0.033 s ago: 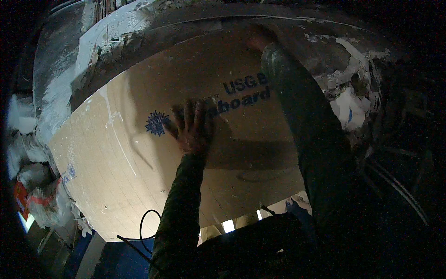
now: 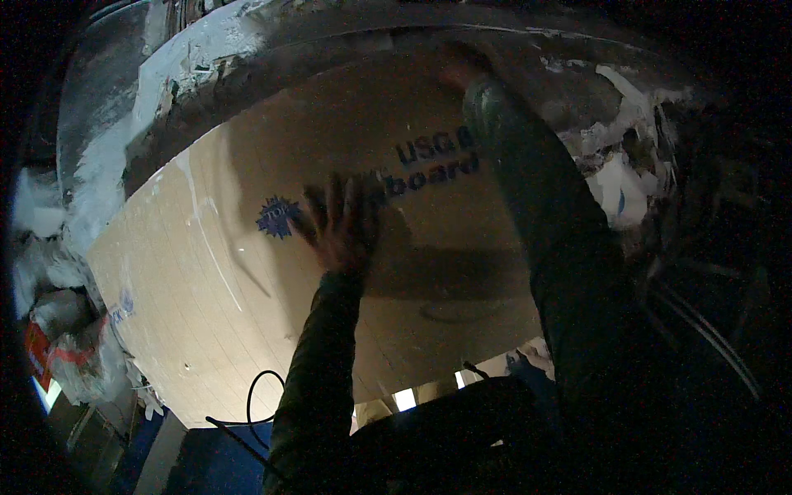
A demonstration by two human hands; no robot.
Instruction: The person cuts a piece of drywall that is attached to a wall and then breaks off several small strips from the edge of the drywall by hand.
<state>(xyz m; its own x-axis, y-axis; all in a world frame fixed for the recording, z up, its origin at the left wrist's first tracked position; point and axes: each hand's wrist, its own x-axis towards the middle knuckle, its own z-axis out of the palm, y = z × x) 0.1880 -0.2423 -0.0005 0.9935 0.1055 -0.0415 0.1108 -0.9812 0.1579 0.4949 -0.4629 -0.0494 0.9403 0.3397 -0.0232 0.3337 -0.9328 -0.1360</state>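
A large tan board (image 2: 195,325) with blue printing and pale streaks fills the middle of the head view. My left hand (image 2: 341,229) lies on it, fingers spread over the printing. My right hand (image 2: 462,70) is at the board's far upper part, dim and blurred, so its fingers cannot be made out. Both forearms, in dark green sleeves, reach up from the lower edge and cast shadows on the board.
A dark, white-smeared surface (image 2: 99,124) borders the board above, with torn pale material (image 2: 620,191) at right. Crumpled plastic bags (image 2: 74,371) sit at left. A looped black cable (image 2: 252,394) lies low by my left arm. Curved pale lines show at lower right, unclear.
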